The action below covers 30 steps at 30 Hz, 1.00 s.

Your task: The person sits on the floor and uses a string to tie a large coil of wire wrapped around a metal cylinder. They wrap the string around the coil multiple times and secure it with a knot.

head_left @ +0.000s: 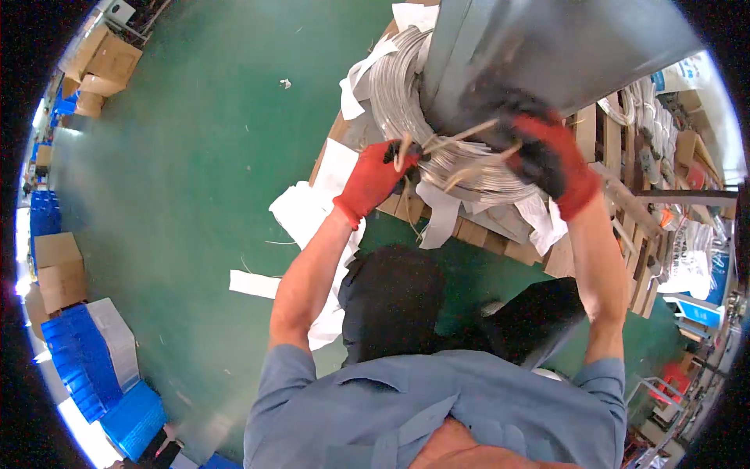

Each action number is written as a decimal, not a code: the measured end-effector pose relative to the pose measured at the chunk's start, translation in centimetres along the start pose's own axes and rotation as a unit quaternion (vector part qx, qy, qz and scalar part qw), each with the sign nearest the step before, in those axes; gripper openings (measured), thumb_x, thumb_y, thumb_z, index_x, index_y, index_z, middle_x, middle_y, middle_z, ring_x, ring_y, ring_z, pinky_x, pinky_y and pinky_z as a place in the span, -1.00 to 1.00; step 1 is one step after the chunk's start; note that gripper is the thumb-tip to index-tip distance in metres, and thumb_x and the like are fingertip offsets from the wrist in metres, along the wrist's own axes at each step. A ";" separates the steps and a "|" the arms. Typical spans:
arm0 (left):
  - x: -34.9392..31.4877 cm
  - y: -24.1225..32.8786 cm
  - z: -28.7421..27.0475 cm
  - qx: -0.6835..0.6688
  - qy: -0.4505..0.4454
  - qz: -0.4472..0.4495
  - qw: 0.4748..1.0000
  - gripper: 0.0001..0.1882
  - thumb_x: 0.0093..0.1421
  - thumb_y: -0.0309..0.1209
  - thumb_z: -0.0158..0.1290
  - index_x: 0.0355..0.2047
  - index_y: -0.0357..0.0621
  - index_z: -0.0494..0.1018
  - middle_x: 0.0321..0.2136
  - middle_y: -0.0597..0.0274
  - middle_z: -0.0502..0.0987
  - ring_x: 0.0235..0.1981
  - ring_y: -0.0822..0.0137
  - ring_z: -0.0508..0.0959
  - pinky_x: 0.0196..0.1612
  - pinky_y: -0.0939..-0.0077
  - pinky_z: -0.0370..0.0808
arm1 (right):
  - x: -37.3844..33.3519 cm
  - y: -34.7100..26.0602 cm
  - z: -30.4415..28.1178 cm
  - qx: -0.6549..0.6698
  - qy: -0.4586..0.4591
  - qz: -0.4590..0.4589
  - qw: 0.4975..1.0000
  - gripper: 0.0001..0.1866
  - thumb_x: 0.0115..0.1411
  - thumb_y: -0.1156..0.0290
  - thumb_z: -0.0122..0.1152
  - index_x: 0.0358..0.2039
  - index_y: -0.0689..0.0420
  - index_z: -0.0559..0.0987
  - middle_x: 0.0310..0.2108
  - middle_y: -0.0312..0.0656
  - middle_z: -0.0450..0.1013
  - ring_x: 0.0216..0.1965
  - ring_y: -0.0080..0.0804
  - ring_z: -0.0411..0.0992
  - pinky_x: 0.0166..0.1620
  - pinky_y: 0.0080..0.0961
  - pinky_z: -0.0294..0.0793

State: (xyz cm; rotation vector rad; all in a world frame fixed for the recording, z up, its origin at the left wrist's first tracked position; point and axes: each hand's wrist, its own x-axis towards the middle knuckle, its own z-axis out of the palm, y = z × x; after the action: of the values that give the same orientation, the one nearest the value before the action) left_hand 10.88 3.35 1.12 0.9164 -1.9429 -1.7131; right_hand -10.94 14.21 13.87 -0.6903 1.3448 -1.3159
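A coil of silvery wire lies on a wooden pallet, wrapped in torn white strips. My left hand, in a red glove, grips a small dark tool at the coil's near edge, where thin tan ties cross the wire. My right hand, in a red and black glove, rests closed on top of the coil and holds the ties and wire. A grey metal column rises from the coil's middle.
White wrapping strips lie on the green floor beside the pallet. Cardboard boxes and blue crates stand at the left. More wire coils and wooden frames crowd the right side.
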 end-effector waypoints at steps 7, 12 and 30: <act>-0.6 0.0 2.3 0.249 0.219 0.177 0.927 -0.70 0.06 -0.51 0.00 -0.15 -0.08 0.47 -0.38 0.06 0.54 -0.40 0.05 0.57 -0.39 0.33 0.50 | -0.3 3.7 -1.8 -0.142 0.089 -0.253 0.953 -0.73 0.18 0.40 0.04 -0.08 0.10 0.47 -0.40 -0.19 0.45 -0.57 -0.50 0.31 -0.49 -0.52 0.30; -1.2 -6.1 2.1 0.268 0.277 0.144 0.911 -0.73 -0.02 -0.38 0.15 -0.25 -0.03 0.49 -0.39 0.14 0.50 -0.44 0.06 0.53 -0.44 0.28 0.45 | -1.8 6.4 -3.5 -0.033 0.188 -0.195 0.962 -0.77 0.18 0.25 0.05 -0.23 0.11 0.49 -0.46 -0.21 0.45 -0.57 -0.48 0.31 -0.54 -0.54 0.25; -1.6 -6.6 2.3 -0.065 0.118 0.152 0.979 -0.83 0.10 -0.45 0.04 -0.31 -0.27 0.47 -0.37 0.17 0.54 -0.39 0.38 0.51 -0.29 0.54 0.44 | -6.5 3.2 -12.6 -0.452 0.504 -0.255 0.690 -0.65 0.12 0.40 0.17 -0.08 0.22 0.47 -0.25 -0.15 0.51 -0.30 -0.41 0.46 -0.17 -0.48 0.44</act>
State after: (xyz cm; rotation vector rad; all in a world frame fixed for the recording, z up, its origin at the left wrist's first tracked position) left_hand 11.92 5.84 -5.49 0.6986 -1.6950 -1.4639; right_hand -20.14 24.86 10.32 -1.1059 2.9973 -1.4655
